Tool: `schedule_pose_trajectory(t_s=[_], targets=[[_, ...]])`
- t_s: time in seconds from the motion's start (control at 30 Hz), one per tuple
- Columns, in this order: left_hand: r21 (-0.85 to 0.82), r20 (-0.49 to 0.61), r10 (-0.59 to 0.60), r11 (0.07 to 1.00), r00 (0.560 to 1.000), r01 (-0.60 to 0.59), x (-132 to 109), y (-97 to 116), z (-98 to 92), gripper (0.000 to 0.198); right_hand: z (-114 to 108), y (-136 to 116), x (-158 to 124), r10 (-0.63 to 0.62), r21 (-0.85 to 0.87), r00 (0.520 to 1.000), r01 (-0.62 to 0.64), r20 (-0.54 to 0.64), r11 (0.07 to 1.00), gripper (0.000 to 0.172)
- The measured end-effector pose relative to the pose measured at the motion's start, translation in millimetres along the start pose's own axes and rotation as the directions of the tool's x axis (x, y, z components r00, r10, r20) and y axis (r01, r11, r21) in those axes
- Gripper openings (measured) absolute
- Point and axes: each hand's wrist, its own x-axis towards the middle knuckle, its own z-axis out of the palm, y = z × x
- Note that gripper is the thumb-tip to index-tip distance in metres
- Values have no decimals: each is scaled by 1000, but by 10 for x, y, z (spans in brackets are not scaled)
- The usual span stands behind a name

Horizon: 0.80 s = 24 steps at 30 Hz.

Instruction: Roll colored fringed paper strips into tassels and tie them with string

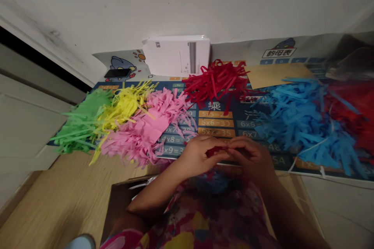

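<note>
My left hand (198,155) and my right hand (253,159) meet at the table's near edge, with fingertips pinched together. Between them is a small piece of red tissue paper (214,151), mostly hidden by my fingers. Beyond my hands lies a pile of red fringed tissue paper (217,83). Left of my left hand are pink fringed paper (153,126), yellow fringed paper (125,103) and green fringed paper (86,118). On my right hand's side lies blue fringed paper (304,114), with more red fringe (353,109) past it.
A printed mat (216,122) with times tables covers the table. At the back, a white box (172,56) leans near the wall, a phone (117,73) lies left, and a tan sheet (277,74) lies right. A dark open box (119,198) stands below the near edge.
</note>
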Motion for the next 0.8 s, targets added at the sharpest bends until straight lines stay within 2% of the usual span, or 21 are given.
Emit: schedule_pose_trajectory(t_s=[0.23,0.4,0.5,0.6,0.8], targets=[[12,-43,-19,1000,999,20,3,-45,-21,11,81,19,-35,-103,-178,995,98,-19,979,7],[132,-78,1,991,997,10,-11,-55,-9,6,107,41,-41,-129,-249,990,112,-53,962,5],[122,-143,120,987,982,-103,-10,-95,16,5,102,13,-37,-168,-288,983,142,-69,947,5],[158,-188,261,960,947,-233,-13,-136,41,8,93,-41,-31,-205,-311,976,174,-70,934,7],[226,-216,304,940,928,-255,-21,-125,77,9,81,-79,-67,-235,-345,970,198,-68,917,8]])
